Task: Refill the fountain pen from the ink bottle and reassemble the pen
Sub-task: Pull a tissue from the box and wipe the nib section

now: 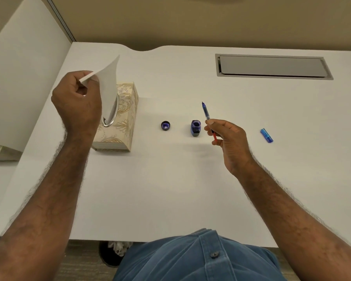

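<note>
Two raised hands (77, 98): tissue (107, 86), pen (208, 118).

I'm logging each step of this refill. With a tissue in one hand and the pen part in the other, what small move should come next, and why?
Probably bring the tissue in the left hand across to the nib of the pen section held up by the right hand and wipe it. The ink bottle stands open, its cap off, and the blue barrel lies apart.
</note>
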The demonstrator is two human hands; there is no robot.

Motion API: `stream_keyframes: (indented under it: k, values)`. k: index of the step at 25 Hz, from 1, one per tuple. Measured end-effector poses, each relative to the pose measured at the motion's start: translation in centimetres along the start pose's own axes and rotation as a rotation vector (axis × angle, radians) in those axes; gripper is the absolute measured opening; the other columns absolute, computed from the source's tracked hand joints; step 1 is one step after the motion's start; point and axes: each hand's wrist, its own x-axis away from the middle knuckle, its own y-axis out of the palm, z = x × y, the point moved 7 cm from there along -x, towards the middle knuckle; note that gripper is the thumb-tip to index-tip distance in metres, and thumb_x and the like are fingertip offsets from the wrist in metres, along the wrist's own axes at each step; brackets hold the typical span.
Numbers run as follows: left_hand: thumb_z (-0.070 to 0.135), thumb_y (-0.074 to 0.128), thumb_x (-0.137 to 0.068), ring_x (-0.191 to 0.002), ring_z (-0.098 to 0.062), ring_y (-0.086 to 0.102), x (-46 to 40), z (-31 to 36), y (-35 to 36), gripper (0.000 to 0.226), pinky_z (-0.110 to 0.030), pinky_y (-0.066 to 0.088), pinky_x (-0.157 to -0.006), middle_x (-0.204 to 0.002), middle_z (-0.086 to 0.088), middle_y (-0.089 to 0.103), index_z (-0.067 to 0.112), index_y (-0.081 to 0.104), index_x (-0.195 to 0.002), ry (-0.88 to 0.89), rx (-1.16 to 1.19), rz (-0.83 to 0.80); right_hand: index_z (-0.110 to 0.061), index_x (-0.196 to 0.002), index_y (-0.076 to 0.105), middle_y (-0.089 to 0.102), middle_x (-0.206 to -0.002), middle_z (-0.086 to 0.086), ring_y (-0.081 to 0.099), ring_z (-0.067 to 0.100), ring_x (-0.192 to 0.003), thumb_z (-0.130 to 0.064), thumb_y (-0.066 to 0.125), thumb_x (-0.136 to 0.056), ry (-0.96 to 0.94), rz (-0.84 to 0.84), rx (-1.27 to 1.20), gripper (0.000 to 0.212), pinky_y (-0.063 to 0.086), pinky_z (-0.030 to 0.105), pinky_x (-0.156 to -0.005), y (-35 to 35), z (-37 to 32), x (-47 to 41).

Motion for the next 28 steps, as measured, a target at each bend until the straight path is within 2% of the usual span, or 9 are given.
stream_keyframes:
  k: [1,3,5,9,13,18,21,24,28]
  values:
    - [0.033,0.064,-0.098,-0.084,-0.009,0.071,0.0,0.7,-0.2,0.03,-0.012,0.054,-0.075,-0.099,-0.004,0.079,0.008,0.079,-0.107,-0.002,0.026,0.003,-0.023,-0.097,0.084,0.082,-0.092,-0.004,0.067,0.009,-0.088,-0.025,0.074,-0.097,0.001,0.0,-0.002,0.01,0.05,0.036,-0.079,-0.2,0.0,0.1]
    - [0.034,0.067,-0.096,-0.084,-0.018,0.076,0.2,2.0,-0.6,0.022,-0.032,0.065,-0.075,-0.098,-0.009,0.08,0.016,0.078,-0.104,-0.039,0.106,-0.007,-0.022,-0.099,0.083,0.082,-0.092,-0.004,0.068,0.008,-0.087,-0.026,0.074,-0.097,0.003,-0.003,-0.001,0.011,0.05,0.035,-0.079,-0.7,-0.2,0.4]
    - [0.034,0.07,-0.094,-0.087,-0.021,0.079,0.7,3.5,-0.9,0.009,-0.046,0.067,-0.07,-0.095,-0.006,0.079,0.027,0.074,-0.098,-0.097,0.206,-0.035,-0.021,-0.1,0.083,0.081,-0.091,-0.004,0.067,0.007,-0.084,-0.027,0.075,-0.097,0.005,-0.014,-0.015,0.011,0.05,0.034,-0.078,-1.2,-0.3,0.6]
    - [0.033,0.074,-0.089,-0.088,-0.015,0.08,2.2,6.0,-1.5,0.006,-0.042,0.068,-0.065,-0.084,0.009,0.077,0.031,0.074,-0.095,-0.203,0.354,-0.048,-0.021,-0.099,0.084,0.081,-0.092,-0.004,0.068,0.007,-0.084,-0.029,0.076,-0.096,-0.008,-0.029,-0.008,0.012,0.051,0.032,-0.076,-2.4,-0.8,1.1]
    - [0.032,0.075,-0.09,-0.086,-0.013,0.079,4.5,6.9,-0.9,0.004,-0.037,0.067,-0.067,-0.079,0.014,0.078,0.033,0.075,-0.093,-0.244,0.373,-0.077,-0.022,-0.098,0.084,0.082,-0.093,-0.003,0.068,0.009,-0.087,-0.029,0.076,-0.096,-0.012,-0.036,0.0,0.011,0.052,0.033,-0.076,-3.6,-1.2,1.4]
    - [0.025,0.074,-0.092,-0.084,-0.01,0.076,9.5,5.1,1.7,0.006,-0.035,0.067,-0.069,-0.081,0.013,0.077,0.031,0.074,-0.094,-0.346,0.396,-0.169,-0.023,-0.099,0.083,0.082,-0.092,-0.003,0.069,0.011,-0.089,-0.03,0.076,-0.096,-0.014,-0.033,0.018,0.011,0.053,0.035,-0.078,-4.8,-1.3,1.7]
    - [0.021,0.074,-0.094,-0.079,-0.003,0.074,12.7,2.7,3.2,0.008,-0.032,0.067,-0.066,-0.077,0.021,0.078,0.028,0.074,-0.098,-0.42,0.383,-0.204,-0.023,-0.099,0.083,0.083,-0.093,-0.004,0.07,0.011,-0.09,-0.031,0.076,-0.096,-0.012,-0.036,0.022,0.011,0.053,0.036,-0.08,-5.2,-1.3,1.7]
    - [0.018,0.074,-0.095,-0.075,-0.004,0.073,16.0,-0.1,4.6,0.008,-0.045,0.069,-0.072,-0.077,0.012,0.078,0.02,0.075,-0.103,-0.496,0.326,-0.243,-0.023,-0.098,0.083,0.082,-0.091,-0.004,0.069,0.01,-0.089,-0.031,0.076,-0.096,-0.008,-0.039,0.026,0.011,0.054,0.035,-0.079,-5.4,-1.2,1.7]
    - [0.024,0.075,-0.094,-0.089,-0.024,0.077,19.3,-3.6,5.4,0.019,-0.058,0.066,-0.084,-0.092,-0.008,0.079,0.015,0.077,-0.111,-0.559,0.256,-0.28,-0.025,-0.095,0.083,0.082,-0.09,-0.005,0.069,0.008,-0.087,-0.032,0.076,-0.096,-0.005,-0.049,0.038,0.011,0.054,0.035,-0.078,-5.4,-0.9,1.7]
